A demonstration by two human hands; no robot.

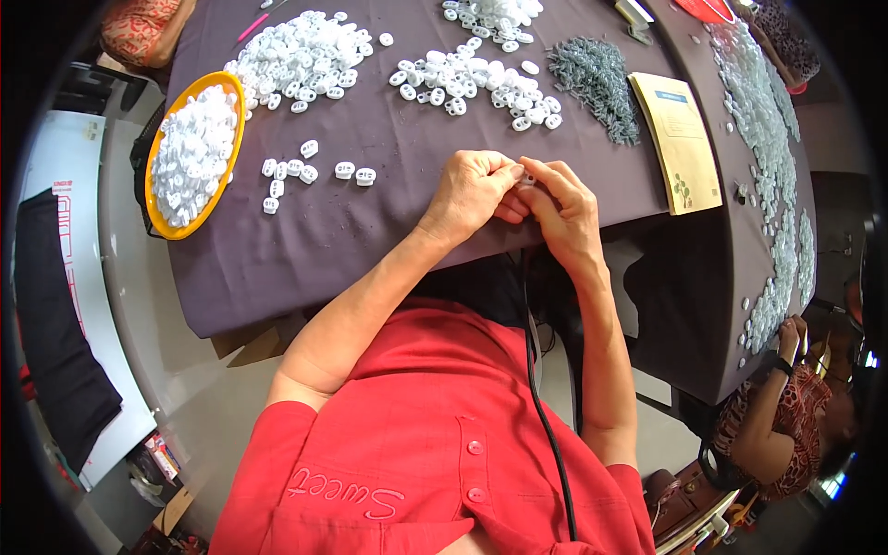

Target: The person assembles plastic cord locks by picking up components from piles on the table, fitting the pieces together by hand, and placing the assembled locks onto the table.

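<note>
My left hand (467,192) and my right hand (572,222) meet just above the near edge of the cloth-covered table. Between their pinched fingertips is a small white plastic piece (529,179), mostly hidden by the fingers. It resembles the white oval pieces with two openings lying beyond my hands in a loose pile (476,81). To the left, a few similar white pieces (294,167) lie in a small cluster, with a pair (355,173) close by. A heap of thin grey translucent sticks (594,85) lies beyond my right hand.
A yellow-rimmed basket (157,218) full of white pieces stands at the left, beside a larger white pile (301,57). A tan paper booklet (680,139) lies right of the sticks. Another person (777,430) sits at the right by clear pieces (772,139). A black cord (546,416) hangs down my front.
</note>
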